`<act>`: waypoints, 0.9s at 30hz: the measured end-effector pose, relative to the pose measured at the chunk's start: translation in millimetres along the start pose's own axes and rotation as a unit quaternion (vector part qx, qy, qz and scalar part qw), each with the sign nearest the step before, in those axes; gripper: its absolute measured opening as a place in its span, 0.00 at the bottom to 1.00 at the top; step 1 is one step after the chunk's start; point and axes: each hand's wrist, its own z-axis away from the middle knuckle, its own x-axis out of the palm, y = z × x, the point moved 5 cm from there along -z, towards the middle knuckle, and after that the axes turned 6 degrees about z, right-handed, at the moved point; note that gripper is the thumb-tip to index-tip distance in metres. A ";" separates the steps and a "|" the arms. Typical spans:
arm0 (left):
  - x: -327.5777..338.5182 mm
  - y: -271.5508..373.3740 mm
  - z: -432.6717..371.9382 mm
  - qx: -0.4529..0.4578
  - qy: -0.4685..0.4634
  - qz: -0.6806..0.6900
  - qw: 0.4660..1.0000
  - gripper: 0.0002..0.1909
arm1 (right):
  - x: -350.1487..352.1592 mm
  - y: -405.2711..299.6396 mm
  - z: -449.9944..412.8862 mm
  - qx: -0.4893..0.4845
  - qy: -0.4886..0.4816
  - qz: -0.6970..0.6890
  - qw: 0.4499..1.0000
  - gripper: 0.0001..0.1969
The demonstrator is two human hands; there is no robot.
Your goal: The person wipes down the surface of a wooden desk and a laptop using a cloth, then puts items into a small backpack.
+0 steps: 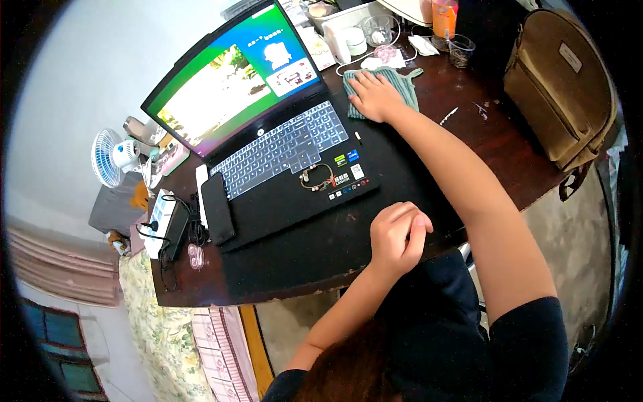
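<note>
My right hand [374,94] lies flat on a folded green ribbed cloth [409,93] with a hanging loop, right of the laptop. Its fingers are spread a little, and the palm hides part of the cloth. Curled into a loose fist, my left hand [399,236] is near the table's front edge, with nothing visible in it. Before me stands an open laptop [281,186] with a lit screen [236,85] and a clear keyboard cover [286,151]. A beaded bracelet [316,177] rests on its palm rest, and a black smartphone [219,208] lies at the left corner.
On the left are a power strip [159,221], a black power adapter [176,233] and a small white fan [113,156]. A brown backpack [557,90] stands at the right edge. Behind the cloth are a white jar [354,41], a clear cup [461,53] and an orange bottle [444,20].
</note>
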 end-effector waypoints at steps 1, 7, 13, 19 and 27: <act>-0.1 -0.9 -0.2 -0.014 0.006 -0.002 1.000 0.13 | 0.7 1.4 -1.8 0.007 -0.005 -0.001 1.000 0.28; -1.2 -7.0 1.5 -0.060 -0.001 0.003 0.998 0.13 | -3.8 -4.3 23.4 -0.024 0.010 0.001 1.000 0.28; -0.5 -7.4 1.2 -0.068 0.007 0.029 0.997 0.13 | -17.5 -9.5 100.2 -0.119 0.115 -0.029 0.986 0.25; -1.5 -5.7 0.6 -0.062 0.011 0.035 0.997 0.11 | -42.2 -13.7 170.5 -0.165 0.074 -0.054 0.982 0.26; 3.6 0.1 -1.7 -0.062 -0.019 0.041 0.997 0.09 | -41.6 -13.6 158.0 -0.173 0.093 -0.055 0.979 0.25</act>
